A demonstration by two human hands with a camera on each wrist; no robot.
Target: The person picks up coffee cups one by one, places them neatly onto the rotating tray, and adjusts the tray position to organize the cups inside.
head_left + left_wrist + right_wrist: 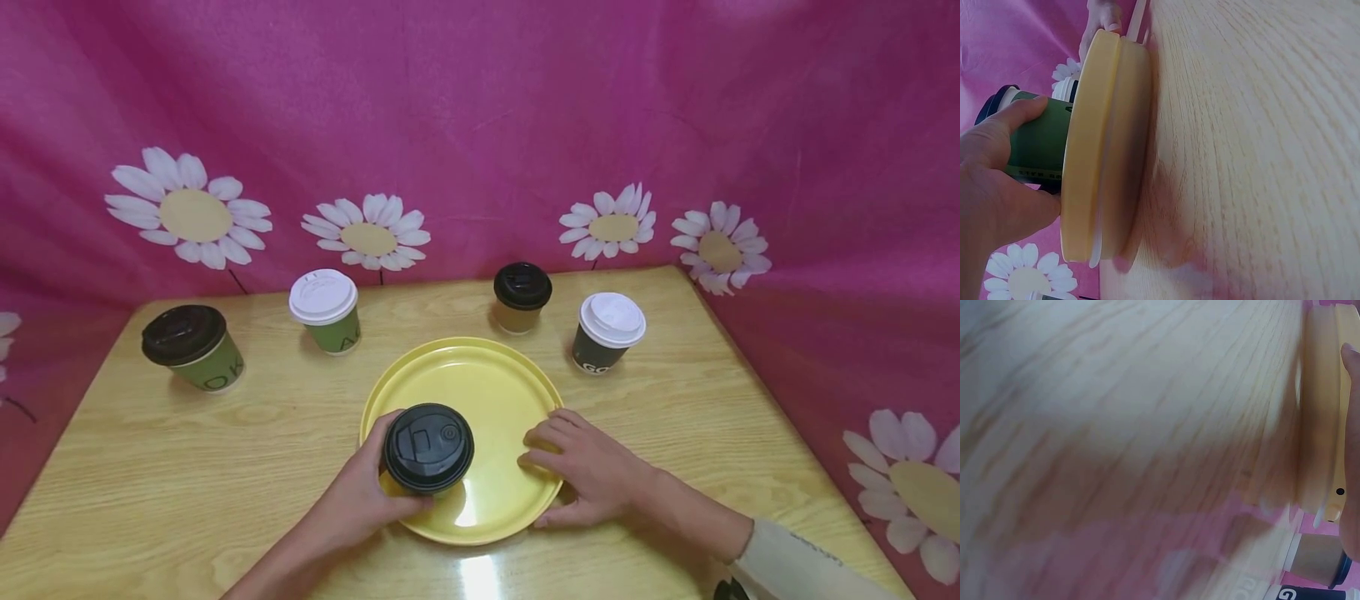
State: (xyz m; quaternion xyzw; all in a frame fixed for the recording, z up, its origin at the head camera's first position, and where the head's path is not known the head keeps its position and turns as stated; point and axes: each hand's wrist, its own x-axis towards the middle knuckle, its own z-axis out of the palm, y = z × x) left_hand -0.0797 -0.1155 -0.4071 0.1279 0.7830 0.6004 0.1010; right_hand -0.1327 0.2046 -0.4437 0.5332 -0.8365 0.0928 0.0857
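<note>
My left hand [367, 483] grips a green paper cup [1041, 137] with a black lid [429, 448], thumb on one side and fingers round the other. The cup stands upright over the left part of a round yellow tray [502, 392], its base close against the tray in the left wrist view. At the tray's right side my right hand [592, 467] holds the rim, fingers over the inside and thumb outside. The right wrist view shows only part of that hand [1352, 425] along the tray's edge [1319, 412].
Behind the tray stand a green cup with a dark lid [197, 350], a green cup with a white lid [326, 312], a brown cup with a black lid [521, 298] and a black cup with a white lid [606, 333]. A pink flowered cloth [480, 125] hangs behind the wooden table [247, 467].
</note>
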